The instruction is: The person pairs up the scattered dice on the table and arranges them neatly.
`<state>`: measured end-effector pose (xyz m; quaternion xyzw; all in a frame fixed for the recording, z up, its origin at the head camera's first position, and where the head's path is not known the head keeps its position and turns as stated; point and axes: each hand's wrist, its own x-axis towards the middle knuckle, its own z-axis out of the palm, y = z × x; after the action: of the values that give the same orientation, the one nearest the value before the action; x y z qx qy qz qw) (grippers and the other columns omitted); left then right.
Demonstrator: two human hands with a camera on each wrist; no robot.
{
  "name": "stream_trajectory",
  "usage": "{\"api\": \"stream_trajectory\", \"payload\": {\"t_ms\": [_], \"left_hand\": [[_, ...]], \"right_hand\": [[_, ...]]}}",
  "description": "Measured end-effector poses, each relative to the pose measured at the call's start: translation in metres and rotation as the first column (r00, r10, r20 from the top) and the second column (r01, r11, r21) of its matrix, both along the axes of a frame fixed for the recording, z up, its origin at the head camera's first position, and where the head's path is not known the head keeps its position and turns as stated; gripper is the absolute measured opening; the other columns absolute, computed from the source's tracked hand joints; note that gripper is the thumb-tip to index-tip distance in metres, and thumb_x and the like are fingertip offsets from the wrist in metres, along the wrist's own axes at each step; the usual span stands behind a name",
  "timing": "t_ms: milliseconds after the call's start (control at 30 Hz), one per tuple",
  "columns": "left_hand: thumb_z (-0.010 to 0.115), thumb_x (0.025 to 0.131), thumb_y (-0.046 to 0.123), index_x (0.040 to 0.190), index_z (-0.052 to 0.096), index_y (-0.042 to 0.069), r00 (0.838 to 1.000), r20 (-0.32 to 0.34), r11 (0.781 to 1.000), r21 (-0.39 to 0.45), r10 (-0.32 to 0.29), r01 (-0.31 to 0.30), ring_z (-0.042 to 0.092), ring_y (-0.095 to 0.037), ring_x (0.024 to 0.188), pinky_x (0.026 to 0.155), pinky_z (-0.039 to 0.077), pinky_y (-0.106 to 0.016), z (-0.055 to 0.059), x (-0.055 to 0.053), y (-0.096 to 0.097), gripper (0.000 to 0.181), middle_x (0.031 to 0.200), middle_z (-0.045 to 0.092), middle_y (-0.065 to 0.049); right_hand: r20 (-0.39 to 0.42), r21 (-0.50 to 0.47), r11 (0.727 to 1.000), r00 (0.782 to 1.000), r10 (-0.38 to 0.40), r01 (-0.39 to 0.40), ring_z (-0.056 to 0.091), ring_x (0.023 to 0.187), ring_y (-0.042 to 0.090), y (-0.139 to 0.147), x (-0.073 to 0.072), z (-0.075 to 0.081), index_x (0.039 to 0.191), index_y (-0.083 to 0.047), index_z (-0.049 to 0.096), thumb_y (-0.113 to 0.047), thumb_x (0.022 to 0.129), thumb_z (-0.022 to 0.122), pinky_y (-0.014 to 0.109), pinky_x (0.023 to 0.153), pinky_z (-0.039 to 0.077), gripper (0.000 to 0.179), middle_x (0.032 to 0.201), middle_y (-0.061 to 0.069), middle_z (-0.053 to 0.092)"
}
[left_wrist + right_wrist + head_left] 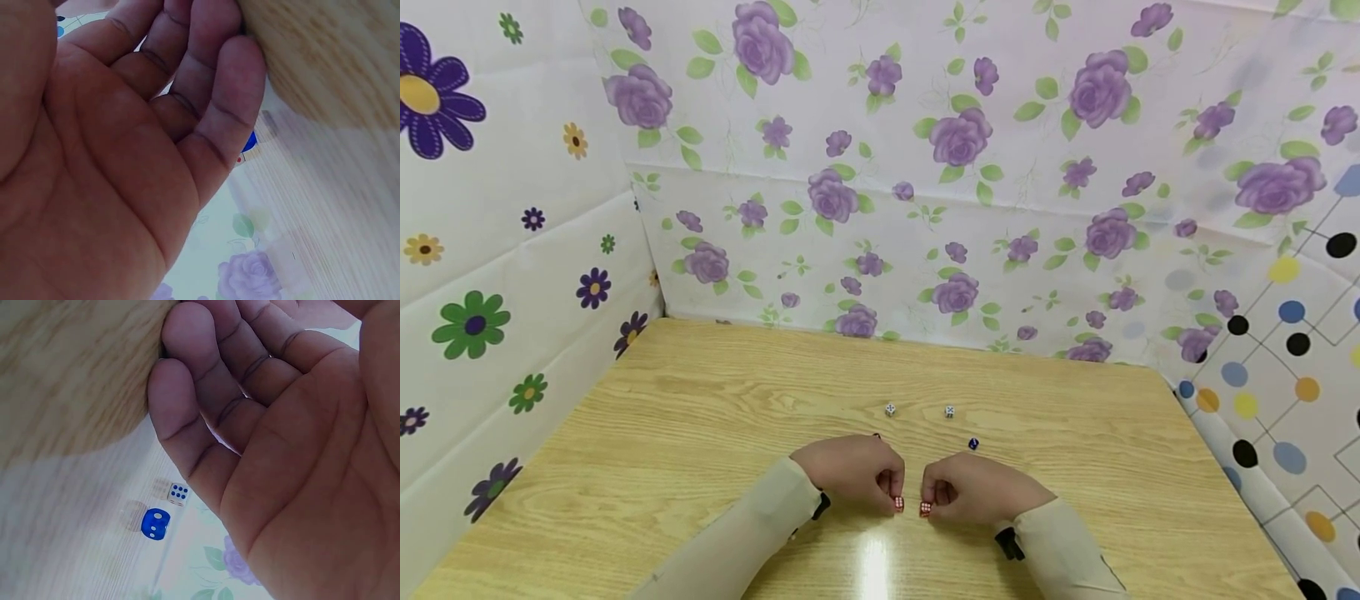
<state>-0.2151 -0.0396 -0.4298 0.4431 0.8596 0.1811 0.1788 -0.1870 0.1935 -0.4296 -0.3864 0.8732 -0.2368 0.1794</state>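
My left hand (857,473) pinches a red die (898,504) with white pips between thumb and forefinger, low over the wooden table. Just to its right, my right hand (981,490) holds a second red die (926,509) the same way. A small gap separates the two dice. In both wrist views the palms and curled fingers hide the red dice. Beyond the right hand lies a blue die (973,444), seen larger in the right wrist view (155,524). Another dark blue die (877,436) is mostly covered by the left hand.
Two white dice, one on the left (891,410) and one on the right (950,412), lie farther back on the wooden table (737,392). Flower-patterned sheeting (910,242) rises along the back edge, with more patterned sheets at the left and right sides.
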Motion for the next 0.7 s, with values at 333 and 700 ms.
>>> {"api": "stream_trajectory", "payload": {"t_ms": [333,700], "left_hand": [[0.076,0.079,0.027,0.076,0.063,0.027,1.000,-0.002,1.000,-0.009,-0.001,0.001,0.047,0.004,0.057,0.057,0.042,-0.015,0.0005,0.0008,0.0015,0.013,0.067,0.057,0.017],[0.077,0.078,0.029,0.077,0.063,0.027,1.000,0.028,1.000,0.001,-0.008,0.008,0.047,0.002,0.056,0.053,0.042,-0.017,0.0010,0.0026,0.0026,0.013,0.067,0.058,0.016]], "right_hand": [[0.025,0.014,1.000,1.000,-0.012,0.012,0.049,0.062,-0.001,0.0008,0.0009,-0.0006,0.087,-0.023,0.065,-0.023,0.086,0.070,0.019,0.058,0.044,0.006,0.072,-0.015,0.056],[-0.015,0.021,1.000,1.000,-0.005,0.006,0.047,0.060,-0.002,-0.0008,-0.0011,-0.0057,0.086,-0.022,0.064,-0.020,0.086,0.069,0.018,0.057,0.043,0.006,0.070,-0.015,0.054]]}}
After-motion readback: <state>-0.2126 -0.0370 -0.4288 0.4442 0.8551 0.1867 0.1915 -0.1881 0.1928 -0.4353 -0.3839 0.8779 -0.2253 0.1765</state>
